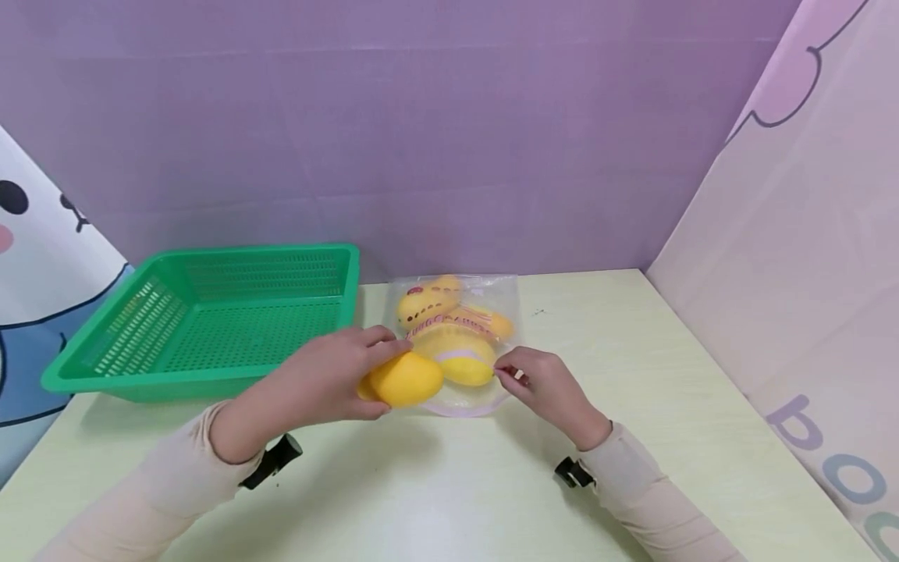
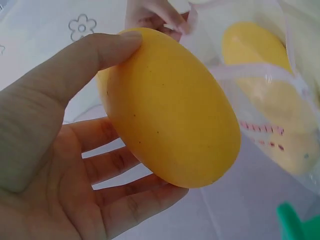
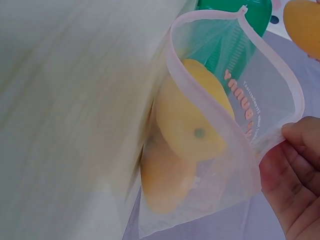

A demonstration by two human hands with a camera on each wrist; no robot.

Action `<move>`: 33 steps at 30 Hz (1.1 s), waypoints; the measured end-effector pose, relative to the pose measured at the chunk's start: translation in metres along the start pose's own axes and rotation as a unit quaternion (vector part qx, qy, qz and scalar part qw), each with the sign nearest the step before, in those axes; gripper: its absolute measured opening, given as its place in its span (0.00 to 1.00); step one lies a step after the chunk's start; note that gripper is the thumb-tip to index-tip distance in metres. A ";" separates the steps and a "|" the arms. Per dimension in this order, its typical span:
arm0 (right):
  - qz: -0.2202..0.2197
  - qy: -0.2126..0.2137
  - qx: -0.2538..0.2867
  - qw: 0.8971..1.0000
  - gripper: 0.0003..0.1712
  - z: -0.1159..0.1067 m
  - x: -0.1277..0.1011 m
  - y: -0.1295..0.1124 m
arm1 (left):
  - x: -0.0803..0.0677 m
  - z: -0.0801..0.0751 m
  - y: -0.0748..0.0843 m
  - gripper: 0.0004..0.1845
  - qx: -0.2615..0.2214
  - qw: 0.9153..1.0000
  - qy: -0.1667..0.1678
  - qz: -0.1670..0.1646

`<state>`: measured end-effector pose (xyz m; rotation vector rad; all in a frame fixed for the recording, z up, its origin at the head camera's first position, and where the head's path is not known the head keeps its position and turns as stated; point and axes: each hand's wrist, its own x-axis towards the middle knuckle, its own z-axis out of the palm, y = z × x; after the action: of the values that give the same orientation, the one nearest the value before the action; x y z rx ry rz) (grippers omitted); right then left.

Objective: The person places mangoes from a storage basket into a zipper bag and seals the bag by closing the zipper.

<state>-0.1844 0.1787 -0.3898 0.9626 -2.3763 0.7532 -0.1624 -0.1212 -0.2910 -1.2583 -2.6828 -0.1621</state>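
My left hand (image 1: 330, 382) clasps a yellow mango (image 1: 406, 379) at the bag (image 1: 460, 312) mouth; my right hand (image 1: 544, 382) pinches the rim open, apparently; next, slide it in.

Pale green table (image 1: 632, 437) (matte), with green basket (image 1: 211, 328) and clear bag (image 1: 456, 328).

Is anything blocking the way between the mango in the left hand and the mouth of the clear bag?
Nothing visible does. The left hand holds the mango right at the clear bag, whose mouth the right hand pinches open.
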 end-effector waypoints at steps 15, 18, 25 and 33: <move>0.000 0.005 -0.003 1.000 0.05 0.000 0.000 0.000 | 0.005 0.021 0.021 0.34 -0.001 0.999 -0.022 0.026; 0.001 0.005 -0.004 1.000 0.05 0.000 0.000 0.000 | 0.005 0.026 0.022 0.34 -0.006 0.999 -0.024 0.030; -0.001 0.005 -0.001 1.000 0.04 0.001 -0.001 0.001 | 0.006 0.036 0.025 0.34 0.008 0.999 -0.013 0.037; 0.003 0.003 0.005 1.000 0.04 0.000 0.000 0.001 | 0.007 0.050 0.030 0.33 0.003 0.999 0.002 0.055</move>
<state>-0.1846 0.1793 -0.3899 0.9566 -2.3743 0.7694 -0.1497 -0.0883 -0.3374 -1.3971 -2.6010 -0.1424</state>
